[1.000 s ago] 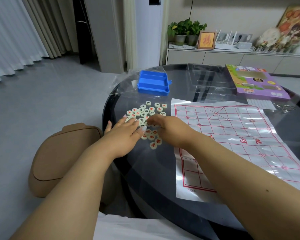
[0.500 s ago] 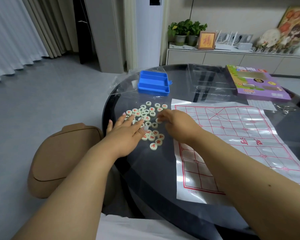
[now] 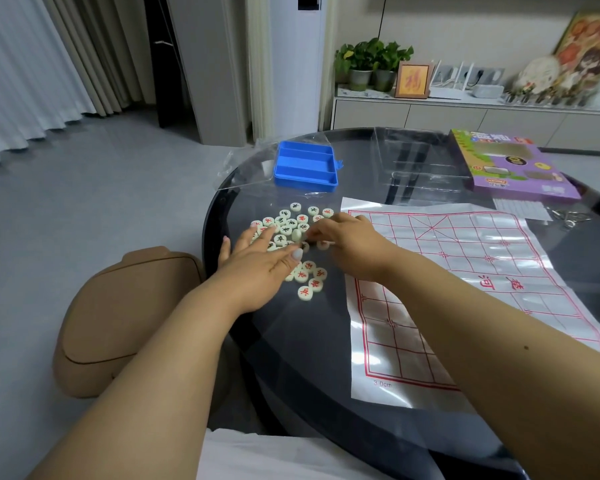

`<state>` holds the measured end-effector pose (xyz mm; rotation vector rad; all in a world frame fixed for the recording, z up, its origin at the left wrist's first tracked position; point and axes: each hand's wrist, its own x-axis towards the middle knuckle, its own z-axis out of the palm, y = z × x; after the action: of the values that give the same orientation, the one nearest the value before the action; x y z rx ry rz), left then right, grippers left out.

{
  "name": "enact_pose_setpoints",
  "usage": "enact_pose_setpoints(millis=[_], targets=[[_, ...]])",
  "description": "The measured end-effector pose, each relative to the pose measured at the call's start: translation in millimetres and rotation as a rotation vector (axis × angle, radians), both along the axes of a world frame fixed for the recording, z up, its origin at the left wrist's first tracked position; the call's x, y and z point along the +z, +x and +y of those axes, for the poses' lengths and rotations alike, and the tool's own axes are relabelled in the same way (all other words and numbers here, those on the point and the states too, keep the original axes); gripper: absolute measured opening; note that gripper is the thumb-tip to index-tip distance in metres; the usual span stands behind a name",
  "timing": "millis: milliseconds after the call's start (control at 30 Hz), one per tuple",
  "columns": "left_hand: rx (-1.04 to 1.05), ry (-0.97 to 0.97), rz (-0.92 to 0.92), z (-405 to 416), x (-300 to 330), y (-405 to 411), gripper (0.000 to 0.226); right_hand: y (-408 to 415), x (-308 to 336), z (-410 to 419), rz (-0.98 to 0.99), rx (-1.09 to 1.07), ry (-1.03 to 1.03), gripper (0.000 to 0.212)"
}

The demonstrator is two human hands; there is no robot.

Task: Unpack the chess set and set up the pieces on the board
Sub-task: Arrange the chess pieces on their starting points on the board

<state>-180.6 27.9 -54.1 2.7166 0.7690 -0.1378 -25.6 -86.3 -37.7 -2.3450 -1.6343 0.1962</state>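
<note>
Head view: both hands in the heap of chess pieces

Head view looks down on a round dark glass bench [image 3: 291, 358]. A loose heap of pale round chess pieces [image 3: 293, 233], marked in red or black, lies on the glass just left of the board sheet [image 3: 471, 282], a shiny white sheet with a red grid, lying flat on the bench with no pieces on it.

Left hand [image 3: 257, 268] lies flat over the near left part of the heap, fingers straight and spread, released and pressing on the pieces beneath. Right hand [image 3: 350, 244] reaches in from the board's side, its fingers curled down among the pieces at the heap's middle; whether it is pinching one I cannot tell, since the fingertips are hidden. A small group of red-marked pieces [image 3: 309, 280] sits just nearer than the left hand's thumb, a little apart from the main heap.

Beyond the heap stands a blue tray [image 3: 305, 166] with long compartments, resting on crumpled clear plastic wrap [image 3: 246, 161]. A clear plastic insert [image 3: 420, 157] lies to its right, and past that the purple game box [image 3: 510, 168] near the bench's far right edge. A tan padded seat [image 3: 125, 317] stands on the floor to the left of the bench
</note>
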Motion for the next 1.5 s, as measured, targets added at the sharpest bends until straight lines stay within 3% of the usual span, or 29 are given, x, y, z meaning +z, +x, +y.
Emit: enact_pose_setpoints(millis=[133,233,533,733,933,1067,1200,1367,1500], targets=[[0.006,0.016,-0.028,2.6,3.4,-1.8,0.069,1.3,4.9,-4.5,0.098,-0.041,0.126,0.045],[0.002,0.025,-0.04,3.3,5.4,-3.4,0.073,1.3,4.3,-0.9,0.077,-0.043,0.086,0.048],[0.024,0.025,-0.071,3.8,6.5,-7.4,0.065,0.0,6.5,34.4,-0.224,0.075,-0.046,0.046],[0.107,0.023,-0.206,17.0,14.9,-15.4,0.084,0.8,13.9,36.4,-0.152,0.047,-0.081,0.033],[0.089,0.016,-0.136,19.9,5.3,-13.4,0.098,-3.0,21.6,36.5,-0.085,-0.006,-0.11,0.034],[0.105,0.007,-0.135,15.2,5.5,-11.0,0.082,-3.8,27.4,18.1,0.07,-0.035,0.051,0.025],[0.141,-0.027,-0.225,15.6,9.2,-11.8,0.063,-5.7,19.6,8.3,0.079,0.016,-0.003,0.018],[0.21,-0.047,-0.195,15.8,18.3,-18.1,0.051,0.4,22.5,0.3,0.031,-0.067,0.047,0.029],[0.268,-0.004,-0.144,10.1,26.8,-20.1,0.047,-1.6,15.7,-6.4,-0.022,-0.086,-0.044,0.039]])
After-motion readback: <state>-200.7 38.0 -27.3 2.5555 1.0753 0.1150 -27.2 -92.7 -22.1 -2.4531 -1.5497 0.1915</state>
